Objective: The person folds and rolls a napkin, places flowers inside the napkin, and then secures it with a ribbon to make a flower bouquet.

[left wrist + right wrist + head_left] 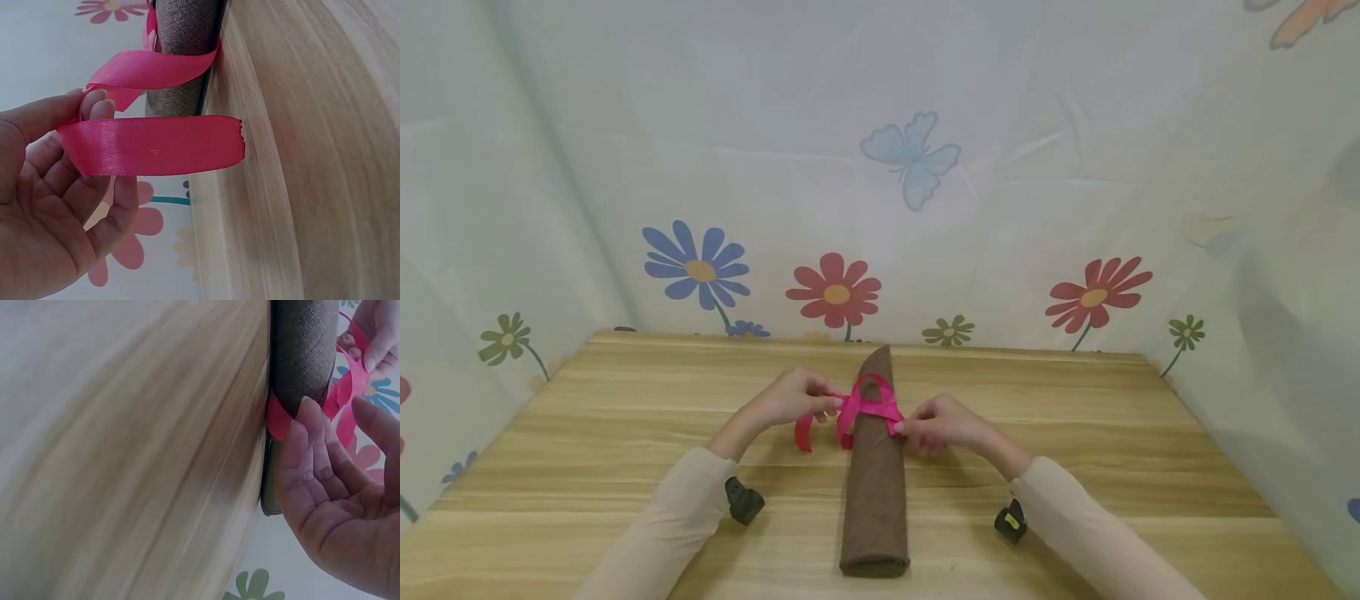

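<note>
A rolled brown cloth (876, 500) lies lengthwise on the table, with a pink ribbon (880, 408) wrapped around its far half and a raised loop on top. To the roll's left, my left hand (797, 397) pinches the ribbon between thumb and fingers. The ribbon's cut end (206, 144) hangs past those fingers in the left wrist view. On the other side, my right hand (943, 422) is at the ribbon against the roll. Its thumb and bent fingers (306, 425) stand apart in the right wrist view, the fingertips close to the cloth and ribbon.
The wood-grain table (625, 433) reaches back to a pale curtain (760, 150) printed with flowers and a butterfly. A black wrist camera (743, 502) sits by the left sleeve and another black camera (1011, 522) by the right sleeve.
</note>
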Motion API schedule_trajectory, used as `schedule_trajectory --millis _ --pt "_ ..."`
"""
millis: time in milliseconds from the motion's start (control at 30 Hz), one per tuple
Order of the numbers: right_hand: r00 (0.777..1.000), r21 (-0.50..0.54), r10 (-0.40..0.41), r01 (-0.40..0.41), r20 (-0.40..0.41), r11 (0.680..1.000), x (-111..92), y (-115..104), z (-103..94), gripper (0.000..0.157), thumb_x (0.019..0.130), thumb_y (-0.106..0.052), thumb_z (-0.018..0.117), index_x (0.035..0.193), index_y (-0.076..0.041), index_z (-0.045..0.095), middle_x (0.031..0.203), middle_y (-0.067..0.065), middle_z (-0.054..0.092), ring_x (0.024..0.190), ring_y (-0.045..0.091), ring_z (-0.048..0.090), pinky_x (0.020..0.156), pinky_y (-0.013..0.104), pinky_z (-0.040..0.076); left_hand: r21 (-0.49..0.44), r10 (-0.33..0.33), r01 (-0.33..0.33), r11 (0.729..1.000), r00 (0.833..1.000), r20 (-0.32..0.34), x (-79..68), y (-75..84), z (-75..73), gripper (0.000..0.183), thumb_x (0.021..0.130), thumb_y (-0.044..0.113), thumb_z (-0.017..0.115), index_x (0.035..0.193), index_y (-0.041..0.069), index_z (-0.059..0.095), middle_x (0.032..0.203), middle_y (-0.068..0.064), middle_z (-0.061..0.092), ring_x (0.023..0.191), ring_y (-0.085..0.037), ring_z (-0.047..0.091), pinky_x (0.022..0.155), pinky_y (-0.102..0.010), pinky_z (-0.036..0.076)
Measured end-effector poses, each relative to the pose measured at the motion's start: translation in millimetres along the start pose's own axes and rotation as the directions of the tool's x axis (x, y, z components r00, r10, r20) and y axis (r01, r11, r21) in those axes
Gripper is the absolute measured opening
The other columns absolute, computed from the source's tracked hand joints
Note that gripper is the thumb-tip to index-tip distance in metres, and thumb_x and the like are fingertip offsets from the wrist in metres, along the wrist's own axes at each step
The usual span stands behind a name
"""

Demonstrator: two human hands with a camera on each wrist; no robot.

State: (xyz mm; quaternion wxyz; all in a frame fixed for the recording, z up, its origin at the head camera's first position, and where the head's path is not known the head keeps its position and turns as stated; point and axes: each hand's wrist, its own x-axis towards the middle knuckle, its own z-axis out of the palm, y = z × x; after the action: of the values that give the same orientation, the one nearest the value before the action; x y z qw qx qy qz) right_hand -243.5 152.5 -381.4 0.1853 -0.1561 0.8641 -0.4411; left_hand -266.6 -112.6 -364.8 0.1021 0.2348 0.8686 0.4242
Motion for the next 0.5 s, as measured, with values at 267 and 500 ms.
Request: schedule_trajectory --millis 267,500 --pt "0.992 -0.003 0.088 -0.089 -0.09 0.996 12.2 -6.2 9.5 0.021 0.08 -0.022 0.069 0.076 -0.001 0.069 0.057 0.003 0.06 0.049 0.011 0.057 0.051 0.029 0.051 0.013 0.015 -0.015 1.0 1.0 -0.002 0.2 0.8 0.2 0.014 0.084 0.014 0.065 0.091 0.002 0.069 0.075 -0.007 0.066 0.064 -0.015 0.063 0.06 -0.027 0.052" --pt "0.996 0.054 0.069 -0.066 -0.048 0.996 10.5 -5.7 7.5 0.017 0.08 -0.012 0.067 0.079 0.005 0.066 0.06 0.006 0.063 0.049 0.01 0.057 0.054 0.032 0.053 0.001 0.006 -0.006 1.0 1.0 0.004 0.4 0.7 1.4 0.014 0.083 0.013 0.066 0.091 0.002 0.069 0.075 -0.008 0.066 0.064 -0.018 0.063 0.059 -0.027 0.051"
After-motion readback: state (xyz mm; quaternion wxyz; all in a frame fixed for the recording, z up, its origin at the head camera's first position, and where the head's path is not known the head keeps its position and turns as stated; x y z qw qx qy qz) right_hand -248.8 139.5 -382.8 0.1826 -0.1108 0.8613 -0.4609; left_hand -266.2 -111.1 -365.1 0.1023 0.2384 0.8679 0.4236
